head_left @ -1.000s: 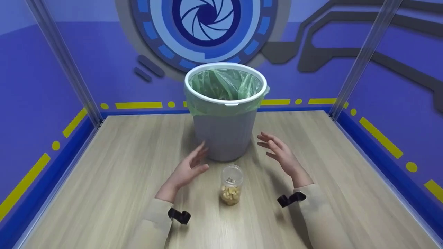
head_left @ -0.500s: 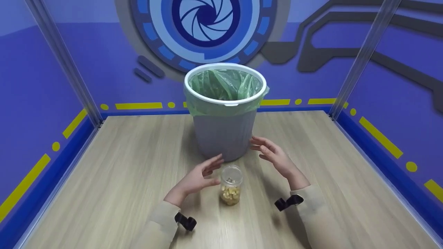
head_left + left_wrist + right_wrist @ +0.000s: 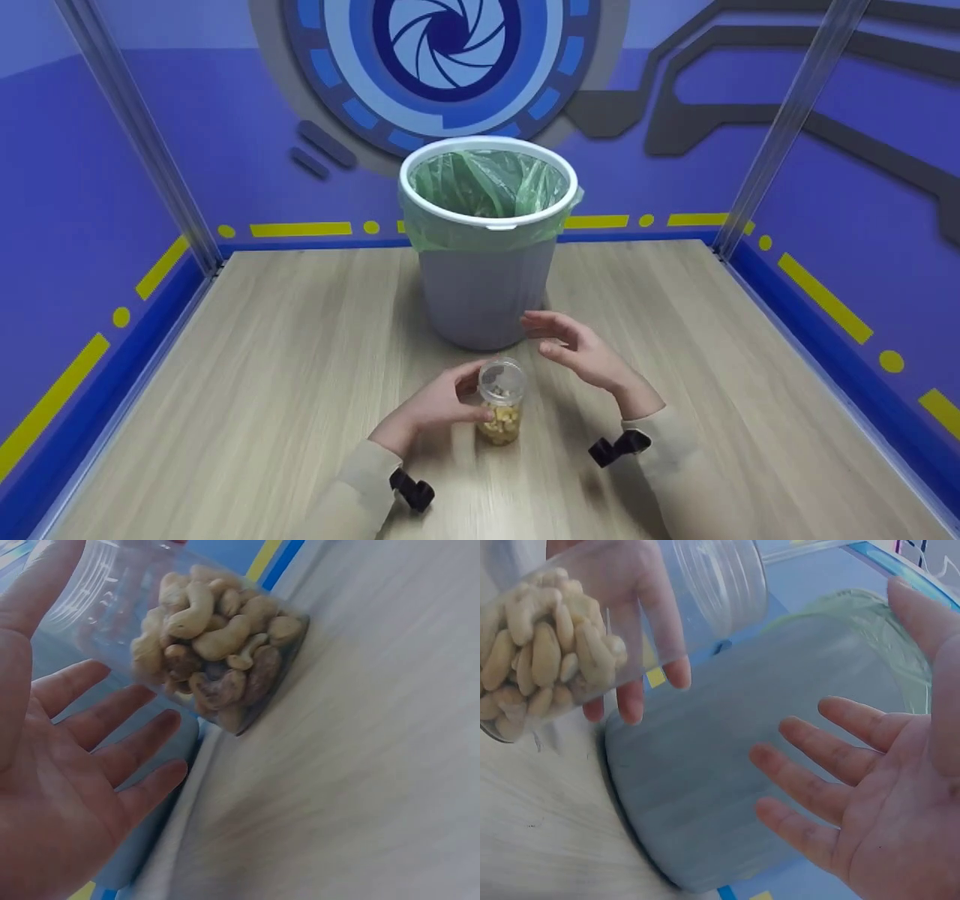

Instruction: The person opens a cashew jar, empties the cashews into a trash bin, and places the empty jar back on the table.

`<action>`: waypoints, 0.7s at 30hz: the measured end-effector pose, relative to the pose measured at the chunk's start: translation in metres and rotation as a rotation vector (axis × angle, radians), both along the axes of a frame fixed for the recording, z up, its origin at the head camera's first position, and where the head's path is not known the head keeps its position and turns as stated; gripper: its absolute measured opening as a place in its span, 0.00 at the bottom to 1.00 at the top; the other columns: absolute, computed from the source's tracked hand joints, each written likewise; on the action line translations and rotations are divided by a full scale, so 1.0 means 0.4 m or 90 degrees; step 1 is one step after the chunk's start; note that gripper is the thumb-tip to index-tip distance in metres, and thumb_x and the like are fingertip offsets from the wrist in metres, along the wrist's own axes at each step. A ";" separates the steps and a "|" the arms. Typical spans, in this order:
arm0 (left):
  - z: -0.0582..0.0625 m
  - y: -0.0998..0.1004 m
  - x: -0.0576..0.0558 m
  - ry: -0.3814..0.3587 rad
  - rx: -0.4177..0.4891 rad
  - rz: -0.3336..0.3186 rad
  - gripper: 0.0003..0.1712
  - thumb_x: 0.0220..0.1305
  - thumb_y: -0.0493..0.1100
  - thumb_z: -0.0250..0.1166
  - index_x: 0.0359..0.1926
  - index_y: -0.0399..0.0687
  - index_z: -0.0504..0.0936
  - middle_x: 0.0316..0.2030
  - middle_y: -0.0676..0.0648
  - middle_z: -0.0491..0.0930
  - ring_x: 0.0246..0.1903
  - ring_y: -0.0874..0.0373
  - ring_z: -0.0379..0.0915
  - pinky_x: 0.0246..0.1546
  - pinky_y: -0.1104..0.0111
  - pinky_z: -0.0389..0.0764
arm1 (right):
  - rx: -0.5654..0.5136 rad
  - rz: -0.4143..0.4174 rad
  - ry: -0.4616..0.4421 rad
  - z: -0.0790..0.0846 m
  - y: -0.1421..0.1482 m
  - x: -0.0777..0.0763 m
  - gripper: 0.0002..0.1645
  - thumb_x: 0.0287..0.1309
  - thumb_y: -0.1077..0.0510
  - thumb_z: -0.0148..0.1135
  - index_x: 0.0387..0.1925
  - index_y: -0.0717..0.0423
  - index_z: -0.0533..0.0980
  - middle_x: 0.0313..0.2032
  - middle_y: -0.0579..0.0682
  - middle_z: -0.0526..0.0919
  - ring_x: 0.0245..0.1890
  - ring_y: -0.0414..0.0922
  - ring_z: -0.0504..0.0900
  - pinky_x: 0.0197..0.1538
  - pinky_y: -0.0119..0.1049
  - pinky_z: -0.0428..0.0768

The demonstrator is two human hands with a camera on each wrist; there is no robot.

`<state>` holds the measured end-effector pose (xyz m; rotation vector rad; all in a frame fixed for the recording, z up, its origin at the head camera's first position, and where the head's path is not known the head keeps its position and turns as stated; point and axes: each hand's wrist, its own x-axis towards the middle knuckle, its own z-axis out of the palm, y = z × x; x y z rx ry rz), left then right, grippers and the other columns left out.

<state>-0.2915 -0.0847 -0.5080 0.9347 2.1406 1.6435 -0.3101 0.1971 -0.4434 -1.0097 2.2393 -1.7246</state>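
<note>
A clear plastic jar (image 3: 507, 409) partly filled with cashew nuts (image 3: 214, 634) stands upright on the table (image 3: 300, 337). My left hand (image 3: 439, 405) is at the jar's left side, its thumb in front and its fingers behind. In the left wrist view its fingers are stretched out and look apart from the wall; whether the thumb touches cannot be told. To the right of the jar and a little beyond it, my right hand (image 3: 589, 360) hovers with loosely extended fingers and holds nothing. The right wrist view shows its bare palm facing the jar.
Close behind the jar stands a grey waste bin (image 3: 484, 292) with a white rim. A green bag (image 3: 495, 180) lines it and folds over the edge. Blue printed walls (image 3: 247, 150) enclose the table at the back and both sides.
My left hand has moved right and come round the jar's left side. The right hand has drifted left and nearer, towards the jar. The jar and bin have stayed put.
</note>
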 end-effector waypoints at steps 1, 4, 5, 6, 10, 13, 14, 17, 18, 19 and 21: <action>0.000 0.001 0.001 0.003 -0.003 0.002 0.56 0.57 0.55 0.78 0.77 0.36 0.61 0.72 0.37 0.70 0.73 0.40 0.65 0.74 0.54 0.64 | 0.008 0.002 0.005 0.000 -0.002 0.001 0.34 0.72 0.56 0.60 0.72 0.67 0.64 0.71 0.72 0.68 0.69 0.70 0.69 0.64 0.32 0.76; -0.003 0.006 0.002 0.004 -0.014 0.011 0.54 0.58 0.52 0.78 0.77 0.36 0.61 0.72 0.36 0.70 0.72 0.40 0.66 0.74 0.58 0.65 | 0.029 0.007 0.019 -0.002 -0.010 0.004 0.36 0.69 0.54 0.65 0.71 0.66 0.66 0.70 0.71 0.70 0.68 0.69 0.71 0.64 0.36 0.77; -0.004 0.007 0.003 0.004 -0.019 0.015 0.53 0.58 0.51 0.78 0.76 0.36 0.62 0.71 0.36 0.71 0.72 0.40 0.66 0.74 0.59 0.65 | 0.036 0.008 0.024 -0.003 -0.012 0.005 0.36 0.68 0.54 0.66 0.71 0.65 0.67 0.69 0.71 0.70 0.68 0.68 0.71 0.65 0.39 0.77; -0.005 0.009 0.004 0.002 -0.023 0.018 0.52 0.57 0.50 0.78 0.76 0.37 0.63 0.71 0.37 0.72 0.72 0.41 0.66 0.74 0.60 0.65 | 0.044 0.008 0.025 -0.002 -0.015 0.007 0.36 0.67 0.55 0.67 0.71 0.65 0.67 0.69 0.70 0.71 0.67 0.67 0.72 0.66 0.43 0.77; -0.007 0.018 0.010 -0.007 -0.035 0.028 0.48 0.56 0.45 0.78 0.74 0.41 0.67 0.67 0.38 0.76 0.70 0.44 0.70 0.73 0.58 0.66 | 0.079 0.000 0.023 0.001 -0.026 0.020 0.37 0.62 0.58 0.71 0.70 0.61 0.69 0.69 0.63 0.74 0.67 0.65 0.73 0.67 0.58 0.74; -0.009 0.022 0.013 -0.014 -0.041 0.037 0.45 0.55 0.44 0.78 0.73 0.43 0.70 0.63 0.41 0.80 0.65 0.48 0.75 0.69 0.61 0.69 | 0.111 -0.008 0.029 0.003 -0.035 0.029 0.39 0.59 0.59 0.74 0.70 0.59 0.70 0.68 0.59 0.76 0.65 0.63 0.75 0.66 0.62 0.74; -0.011 0.022 0.013 -0.015 -0.042 0.038 0.44 0.55 0.43 0.78 0.72 0.43 0.71 0.62 0.42 0.81 0.63 0.50 0.76 0.68 0.62 0.70 | 0.122 -0.010 0.034 0.004 -0.039 0.032 0.40 0.57 0.59 0.75 0.70 0.58 0.70 0.67 0.59 0.76 0.64 0.62 0.75 0.65 0.61 0.74; -0.016 0.024 0.013 -0.020 -0.045 0.041 0.42 0.54 0.43 0.78 0.70 0.44 0.73 0.59 0.43 0.83 0.58 0.54 0.78 0.65 0.64 0.72 | 0.147 -0.010 0.058 0.002 -0.047 0.039 0.42 0.55 0.57 0.77 0.69 0.59 0.70 0.64 0.61 0.78 0.60 0.62 0.76 0.60 0.59 0.77; -0.017 0.025 0.013 -0.019 -0.044 0.041 0.42 0.54 0.43 0.78 0.70 0.44 0.74 0.58 0.43 0.83 0.57 0.55 0.78 0.64 0.65 0.73 | 0.154 -0.009 0.068 0.001 -0.049 0.041 0.43 0.54 0.56 0.78 0.69 0.59 0.70 0.63 0.62 0.78 0.59 0.62 0.77 0.59 0.58 0.77; -0.017 0.026 0.014 -0.021 -0.046 0.044 0.41 0.53 0.43 0.78 0.69 0.44 0.74 0.57 0.43 0.84 0.56 0.57 0.79 0.63 0.66 0.74 | 0.162 -0.011 0.076 0.001 -0.052 0.043 0.43 0.53 0.54 0.79 0.69 0.58 0.71 0.62 0.61 0.78 0.58 0.61 0.77 0.57 0.56 0.78; -0.017 0.028 0.017 -0.026 -0.048 0.050 0.40 0.53 0.42 0.78 0.68 0.45 0.75 0.56 0.44 0.84 0.54 0.58 0.79 0.61 0.67 0.74 | 0.174 -0.012 0.091 -0.002 -0.056 0.047 0.44 0.52 0.52 0.80 0.68 0.57 0.71 0.60 0.60 0.79 0.56 0.57 0.77 0.55 0.53 0.79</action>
